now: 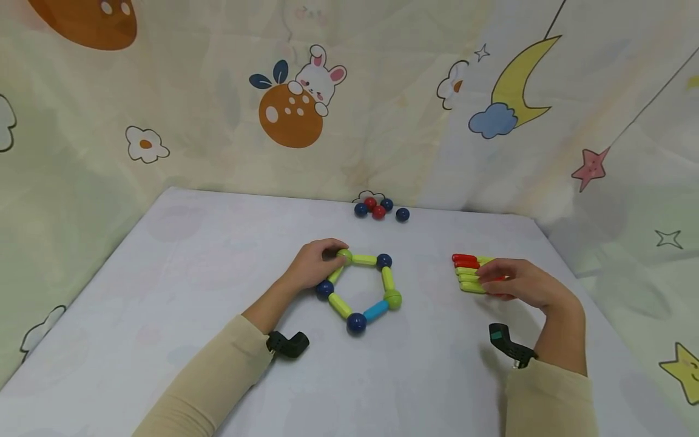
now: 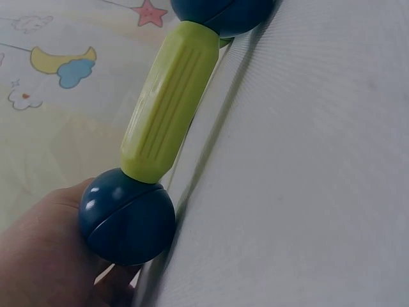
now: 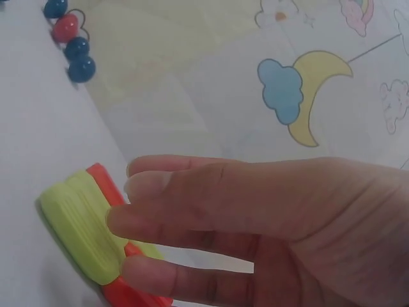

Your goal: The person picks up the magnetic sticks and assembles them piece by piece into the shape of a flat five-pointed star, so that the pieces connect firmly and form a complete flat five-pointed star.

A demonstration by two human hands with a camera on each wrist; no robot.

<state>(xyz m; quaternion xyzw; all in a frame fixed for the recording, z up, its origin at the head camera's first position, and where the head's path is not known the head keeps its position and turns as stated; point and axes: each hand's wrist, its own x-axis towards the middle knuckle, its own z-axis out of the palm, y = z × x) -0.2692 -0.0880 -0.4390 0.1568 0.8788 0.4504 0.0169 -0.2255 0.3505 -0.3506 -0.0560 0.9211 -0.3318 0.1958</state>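
A ring of magnetic rods and balls lies on the table in front of me, with lime rods (image 1: 340,305), one blue rod (image 1: 375,311), navy balls (image 1: 357,323) and green balls. My left hand (image 1: 317,264) pinches the green ball (image 1: 344,255) at the ring's far left corner; a navy ball (image 2: 128,217) with a lime rod (image 2: 169,102) stands before that hand in the left wrist view. My right hand (image 1: 524,283) hovers at a pile of lime and red rods (image 1: 468,272), its fingers extended over them. Whether the fingertips touch a rod (image 3: 83,224) is unclear.
Several loose red and navy balls (image 1: 378,212) sit at the table's back edge. Behind the white table (image 1: 218,267) hangs a printed cloth (image 1: 382,121). Each wrist carries a small black camera (image 1: 289,345).
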